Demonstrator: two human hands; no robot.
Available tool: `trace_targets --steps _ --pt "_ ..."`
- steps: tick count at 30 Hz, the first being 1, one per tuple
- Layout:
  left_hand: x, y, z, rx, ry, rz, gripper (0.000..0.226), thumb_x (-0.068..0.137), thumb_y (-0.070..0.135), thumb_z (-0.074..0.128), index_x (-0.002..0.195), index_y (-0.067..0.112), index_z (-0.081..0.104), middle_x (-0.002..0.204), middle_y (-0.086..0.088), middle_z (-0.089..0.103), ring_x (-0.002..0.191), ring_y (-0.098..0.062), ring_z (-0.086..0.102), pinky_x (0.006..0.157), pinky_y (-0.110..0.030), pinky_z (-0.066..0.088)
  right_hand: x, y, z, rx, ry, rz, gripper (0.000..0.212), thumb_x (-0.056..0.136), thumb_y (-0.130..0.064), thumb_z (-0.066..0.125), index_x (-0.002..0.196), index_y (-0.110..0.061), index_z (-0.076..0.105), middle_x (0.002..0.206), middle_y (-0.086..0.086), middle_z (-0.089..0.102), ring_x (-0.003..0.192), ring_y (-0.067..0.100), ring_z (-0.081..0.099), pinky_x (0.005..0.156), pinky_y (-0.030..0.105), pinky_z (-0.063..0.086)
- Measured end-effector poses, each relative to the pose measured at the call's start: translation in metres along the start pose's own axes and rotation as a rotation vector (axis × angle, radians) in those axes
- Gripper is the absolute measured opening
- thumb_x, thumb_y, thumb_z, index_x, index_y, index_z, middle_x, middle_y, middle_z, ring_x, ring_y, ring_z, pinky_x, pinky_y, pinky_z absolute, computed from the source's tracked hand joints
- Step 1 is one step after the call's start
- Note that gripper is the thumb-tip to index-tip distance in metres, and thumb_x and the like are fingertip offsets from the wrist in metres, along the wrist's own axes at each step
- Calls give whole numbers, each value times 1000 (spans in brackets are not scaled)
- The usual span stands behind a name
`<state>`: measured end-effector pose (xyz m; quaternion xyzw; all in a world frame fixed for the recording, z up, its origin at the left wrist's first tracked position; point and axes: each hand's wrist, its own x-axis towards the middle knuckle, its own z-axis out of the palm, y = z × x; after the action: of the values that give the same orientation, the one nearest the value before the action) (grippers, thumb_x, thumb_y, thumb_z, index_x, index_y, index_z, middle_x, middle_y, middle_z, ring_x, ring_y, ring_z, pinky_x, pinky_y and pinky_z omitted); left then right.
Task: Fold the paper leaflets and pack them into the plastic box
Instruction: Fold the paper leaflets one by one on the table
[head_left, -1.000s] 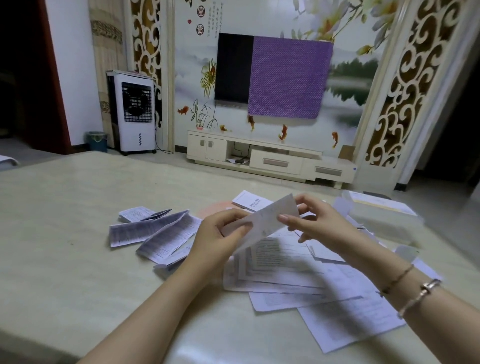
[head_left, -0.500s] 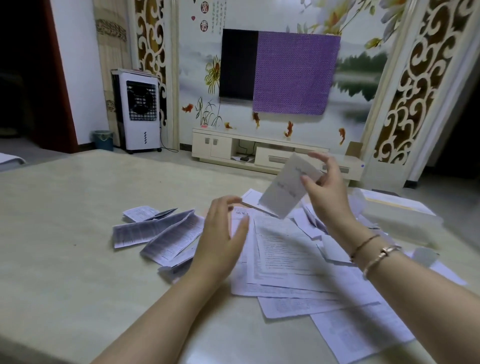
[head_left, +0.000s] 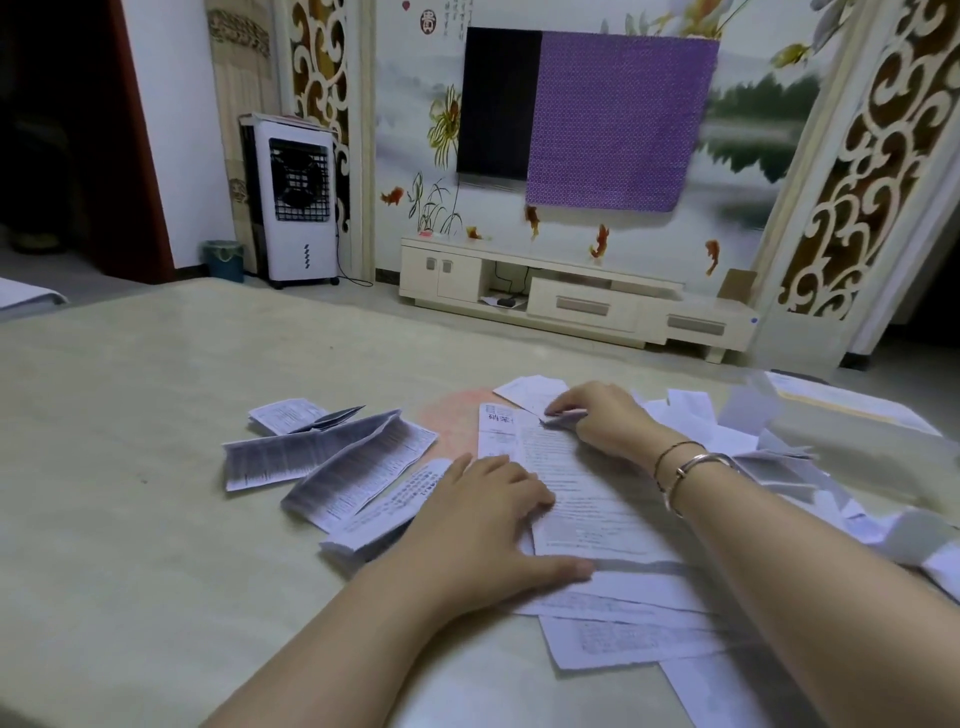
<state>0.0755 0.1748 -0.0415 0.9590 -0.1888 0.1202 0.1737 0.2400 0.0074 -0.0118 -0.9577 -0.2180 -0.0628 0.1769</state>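
A pile of flat printed leaflets (head_left: 582, 493) lies on the table in front of me. My left hand (head_left: 488, 514) rests flat on the pile's near left side, fingers spread, holding nothing. My right hand (head_left: 602, 415) sits at the far end of the top sheet, fingertips pinched on its far corner. The translucent plastic box (head_left: 852, 415) stands at the right edge of the table, with white paper showing inside. Several folded leaflets (head_left: 332, 457) lie to the left of the pile.
The pale table (head_left: 130, 467) stretches wide to the left and far side. More loose and crumpled sheets (head_left: 769, 462) lie between the pile and the box. A pink round mark (head_left: 452, 421) shows on the tabletop beyond the leaflets.
My right hand carried a folded leaflet up and right, then came back down without it onto the top sheet's far corner. My left hand dropped flat onto the pile.
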Motion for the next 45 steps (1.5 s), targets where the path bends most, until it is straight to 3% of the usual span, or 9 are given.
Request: trace_targets --steps 4,7,12,17,21,25,34,39,45 --pt "-2 -4 -3 6 85 31 45 79 66 50 109 34 61 102 13 55 111 -5 46 111 -29 22 -12 -3 -13 -112 -92 14 48 88 -1 39 127 -24 54 143 -5 46 147 11 11 117 49 -8" --pt "-5 -7 -8 -32 117 31 45 81 54 33 87 25 67 85 8 60 90 -14 55 86 -36 43 -46 -21 -30 200 -3 -81 47 84 3 42 120 -22 58 134 -7 54 139 7 31 118 41 15" --pt "-13 -8 -9 -294 142 -107 33 87 46 47 82 20 67 83 12 64 85 -6 58 78 -39 50 -131 -31 -42 522 -100 -117 36 82 -62 56 101 -33 68 107 -21 67 107 -6 58 95 22 42" --pt "-20 3 -17 -525 175 -185 19 91 23 59 77 18 70 76 9 70 78 -11 65 78 -35 53 -164 -11 -44 557 -23 -59 23 81 -22 73 102 -27 67 100 -19 71 99 1 65 85 15 47" --pt "-22 1 -20 -570 137 -169 19 91 24 59 83 11 69 82 -2 71 87 -20 65 85 -37 52 -158 -18 -37 666 -158 -23 9 90 -36 61 94 -33 69 98 -26 70 91 -12 62 82 11 45" --pt "-23 1 -20 -585 117 -140 17 94 21 57 86 10 68 85 -3 69 82 -12 63 80 -24 51 -161 33 -23 694 55 -97 81 61 -75 62 127 -28 57 139 -1 53 127 8 50 107 25 37" --pt "-17 -2 -20 -723 257 -219 12 93 30 58 102 29 66 92 0 72 86 -22 68 74 -43 55 -157 -12 -30 738 157 64 27 90 -23 63 68 -9 59 66 -5 62 66 6 55 64 15 40" --pt "-17 0 -13 -466 216 -232 39 84 28 65 117 35 45 94 12 59 63 -4 53 61 -22 43 -159 -11 -14 349 213 185 38 85 -30 66 57 -16 43 51 -9 45 50 6 40 51 19 30" --pt "-15 -7 -5 -231 205 -63 53 82 31 66 130 37 46 126 17 33 108 -13 45 93 -33 45 -163 -18 -14 -23 271 61 29 79 -33 67 77 -26 39 80 -10 50 81 16 47 67 30 33"
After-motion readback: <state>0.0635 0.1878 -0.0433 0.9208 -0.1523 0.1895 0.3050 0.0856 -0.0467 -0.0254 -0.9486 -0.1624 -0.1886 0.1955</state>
